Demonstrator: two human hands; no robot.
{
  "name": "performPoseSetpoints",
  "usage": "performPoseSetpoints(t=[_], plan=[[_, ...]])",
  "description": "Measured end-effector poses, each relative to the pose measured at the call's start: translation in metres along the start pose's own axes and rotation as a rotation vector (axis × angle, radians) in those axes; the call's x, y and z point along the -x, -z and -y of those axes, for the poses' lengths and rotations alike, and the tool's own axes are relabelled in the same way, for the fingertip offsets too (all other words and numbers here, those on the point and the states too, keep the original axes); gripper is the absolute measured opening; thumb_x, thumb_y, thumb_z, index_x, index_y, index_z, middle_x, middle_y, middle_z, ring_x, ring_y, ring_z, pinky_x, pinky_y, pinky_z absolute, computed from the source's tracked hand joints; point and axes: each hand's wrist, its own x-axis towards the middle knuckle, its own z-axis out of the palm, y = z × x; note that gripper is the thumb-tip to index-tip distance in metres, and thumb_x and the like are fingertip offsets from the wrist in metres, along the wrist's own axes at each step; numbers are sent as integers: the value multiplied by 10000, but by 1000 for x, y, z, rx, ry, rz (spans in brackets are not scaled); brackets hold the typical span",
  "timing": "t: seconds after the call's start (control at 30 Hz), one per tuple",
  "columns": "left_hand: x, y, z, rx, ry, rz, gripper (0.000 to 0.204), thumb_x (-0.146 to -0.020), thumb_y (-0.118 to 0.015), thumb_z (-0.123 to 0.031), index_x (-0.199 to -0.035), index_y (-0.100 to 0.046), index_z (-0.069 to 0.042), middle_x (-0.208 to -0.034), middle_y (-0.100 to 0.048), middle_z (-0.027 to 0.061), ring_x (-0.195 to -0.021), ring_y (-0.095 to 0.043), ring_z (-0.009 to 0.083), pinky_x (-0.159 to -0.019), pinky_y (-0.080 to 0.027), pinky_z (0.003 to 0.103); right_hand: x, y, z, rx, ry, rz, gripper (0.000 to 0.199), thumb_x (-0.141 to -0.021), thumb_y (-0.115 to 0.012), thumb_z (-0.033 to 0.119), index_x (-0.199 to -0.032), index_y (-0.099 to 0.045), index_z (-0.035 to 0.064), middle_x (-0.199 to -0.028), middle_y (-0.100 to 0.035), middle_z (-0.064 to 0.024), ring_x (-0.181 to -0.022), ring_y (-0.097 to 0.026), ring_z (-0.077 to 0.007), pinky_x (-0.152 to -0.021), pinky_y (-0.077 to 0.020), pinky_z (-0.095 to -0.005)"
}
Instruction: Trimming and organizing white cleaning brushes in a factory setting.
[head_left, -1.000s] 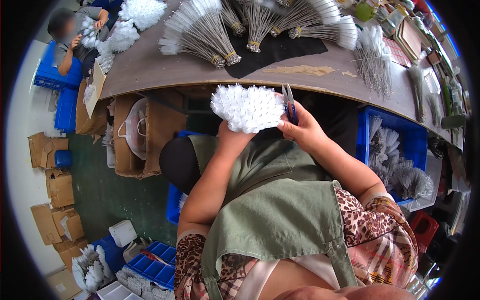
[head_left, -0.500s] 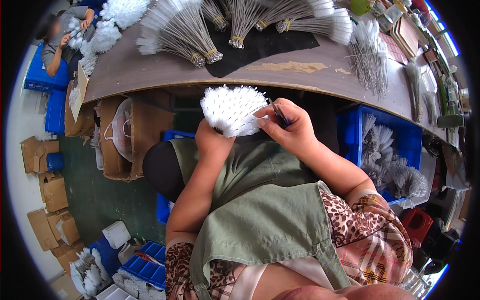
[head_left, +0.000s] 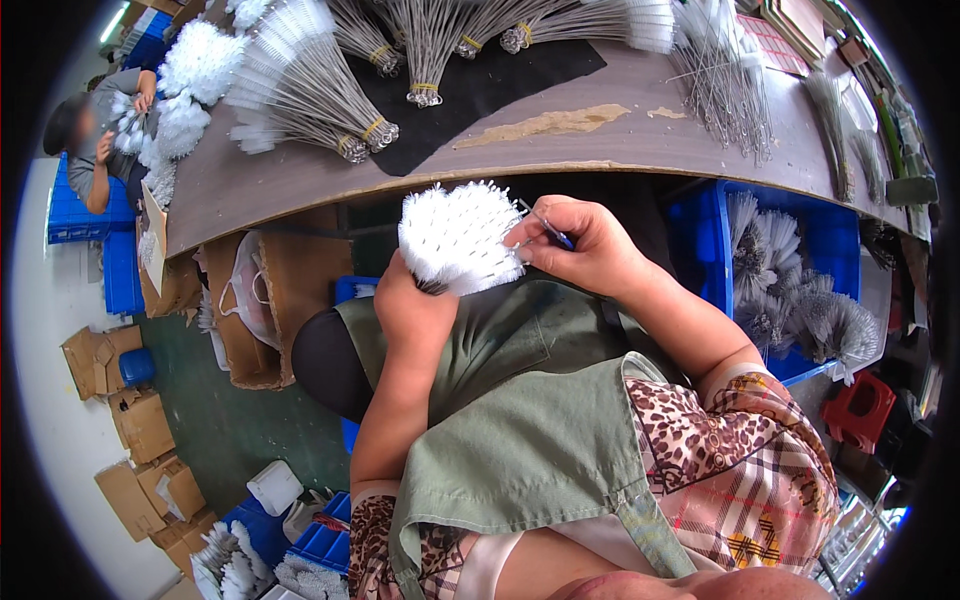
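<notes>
My left hand (head_left: 415, 312) is closed around a thick bundle of small tube brushes (head_left: 455, 238), their white bristle heads facing up in a dense cluster. The stems below are mostly hidden by the hand and my lap. At the bundle's right side, my right hand (head_left: 585, 245) holds small snips (head_left: 545, 222) with thin metal blades and a blue part. Its thumb and forefinger are pinched close to the outermost bristles. Whether they also grip a single brush is too small to tell.
On the table (head_left: 330, 185) ahead, several tied bunches of wire-stemmed brushes (head_left: 425, 60) lie on a black sheet (head_left: 500, 95). A blue crate (head_left: 715, 255) with more brushes stands at right, a cardboard box (head_left: 300, 340) at left. Another person (head_left: 95, 120) handles brushes at far left.
The view has shifted, so the table and its bunches sit further left. The snips' blades now show more apart beside the bundle. Both hands keep their holds.
</notes>
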Motion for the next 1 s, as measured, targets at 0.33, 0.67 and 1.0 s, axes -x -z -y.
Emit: performPoseSetpoints(t=[0.33, 0.67, 1.0], plan=[[4, -4, 4, -84, 96, 178, 480, -668, -772, -210, -1077, -584, -43, -938, -667, 172, -900, -646, 349, -762, -513, 373, -2, 1, -13, 171, 208, -117, 156, -713, -752, 60, -816, -637, 41, -712, -548, -46, -668, -535, -170, -626, -439, -296], [19, 38, 44, 788, 623, 289, 387, -667, -700, 69, -1004, -533, -20, -763, -537, 37, -655, -527, 113, -616, -470, 278, 5, 93, 40, -664, 138, -724, 67, -917, -532, 77, -892, -481, 112, -933, -511, -80, -609, -432, -43, -502, -373, -172], [10, 28, -30, 959, 596, 423, 213, -763, -717, -31, -946, -617, 13, -817, -637, 64, -700, -588, 122, -635, -484, 252, -7, -22, -15, -710, -167, -85, 110, -839, -679, 117, -886, -615, 41, -901, -664, -79, -627, -477, -45, -539, -359, -186]])
